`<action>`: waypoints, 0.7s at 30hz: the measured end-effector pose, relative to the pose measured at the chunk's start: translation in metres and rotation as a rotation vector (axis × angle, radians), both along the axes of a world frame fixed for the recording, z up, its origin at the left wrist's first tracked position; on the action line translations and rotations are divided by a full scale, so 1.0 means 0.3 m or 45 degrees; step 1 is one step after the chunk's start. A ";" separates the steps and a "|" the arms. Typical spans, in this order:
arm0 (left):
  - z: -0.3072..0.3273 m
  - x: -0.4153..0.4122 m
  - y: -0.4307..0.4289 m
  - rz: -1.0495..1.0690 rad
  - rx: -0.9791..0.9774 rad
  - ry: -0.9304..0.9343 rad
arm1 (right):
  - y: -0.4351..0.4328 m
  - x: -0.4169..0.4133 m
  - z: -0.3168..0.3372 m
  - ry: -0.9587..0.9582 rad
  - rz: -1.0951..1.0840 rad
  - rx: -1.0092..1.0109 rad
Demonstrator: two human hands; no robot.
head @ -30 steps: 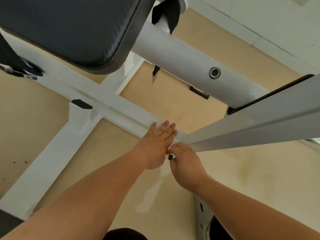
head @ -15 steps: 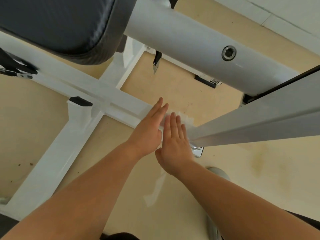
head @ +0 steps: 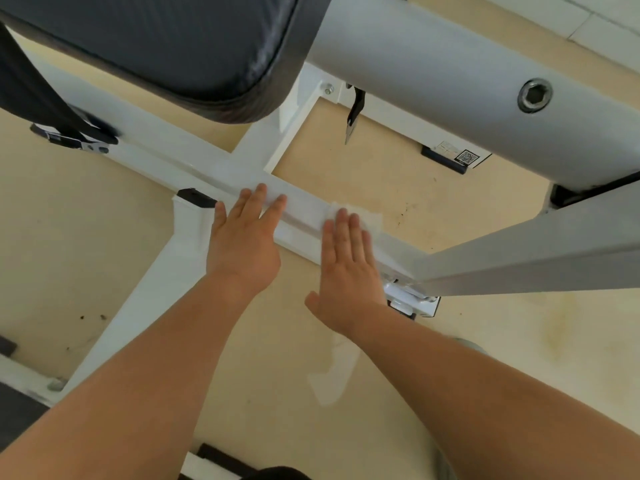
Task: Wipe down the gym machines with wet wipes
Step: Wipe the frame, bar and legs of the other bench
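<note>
Fingers [head: 343, 230] of the right hand [head: 346, 271] lie straight and close together, pressing a wet wipe [head: 369, 216] flat onto the white floor bar [head: 304, 209] of the gym machine; only the crumpled far edge of the wipe shows beyond the fingertips. The left hand [head: 242, 247] rests palm down a little further along the same bar, its fingers spread and straight and holding nothing, seemingly as a brace. To do this stroke well, the person would likely do best to keep the palm flat so the wipe stays spread, and to drag it along the length of the bar in one direction, not scrub on the spot. The wipe should also be worked into the shallow groove along the top and over the near edge, where dust probably gathers. The joint where the bar meets the slanted grey beam [head: 536, 251] looks awkward and may need a folded corner of the wipe. The specks on the tan floor [head: 69, 237] are best left untouched, so grit is not carried back onto the paint. As for writing, a small sticker [head: 464, 156] under the thick grey tube [head: 433, 71] carries a square code and lines of print too small to read. No brand name shows on the black pad [head: 156, 39] or the frame.
</note>
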State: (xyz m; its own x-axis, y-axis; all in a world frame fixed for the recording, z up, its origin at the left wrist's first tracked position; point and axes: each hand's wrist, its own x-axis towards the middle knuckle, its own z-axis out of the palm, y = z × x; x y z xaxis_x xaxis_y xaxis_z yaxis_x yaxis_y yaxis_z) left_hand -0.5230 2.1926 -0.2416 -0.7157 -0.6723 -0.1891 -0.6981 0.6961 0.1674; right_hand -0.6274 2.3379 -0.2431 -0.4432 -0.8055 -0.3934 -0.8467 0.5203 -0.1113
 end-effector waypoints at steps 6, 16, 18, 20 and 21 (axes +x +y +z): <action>-0.010 0.007 -0.002 0.060 0.049 0.075 | -0.014 0.009 -0.008 -0.009 0.044 -0.046; -0.029 -0.004 0.019 0.084 0.103 0.110 | 0.124 0.026 0.005 -0.001 -0.448 0.024; -0.034 0.003 0.015 0.086 0.116 0.124 | 0.032 0.024 0.011 0.007 -0.250 0.016; -0.038 0.005 0.010 0.098 0.128 0.152 | -0.065 0.018 0.010 -0.002 -0.007 -0.002; -0.039 0.006 0.009 0.105 0.136 0.166 | -0.107 0.013 0.008 -0.009 0.079 -0.012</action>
State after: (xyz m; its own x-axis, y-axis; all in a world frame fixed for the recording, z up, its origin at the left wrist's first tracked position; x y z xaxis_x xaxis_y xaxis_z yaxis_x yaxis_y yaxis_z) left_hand -0.5214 2.1952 -0.2533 -0.6820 -0.7109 -0.1718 -0.7197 0.6106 0.3304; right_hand -0.6235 2.3059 -0.2406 -0.3895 -0.8350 -0.3887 -0.8765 0.4656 -0.1220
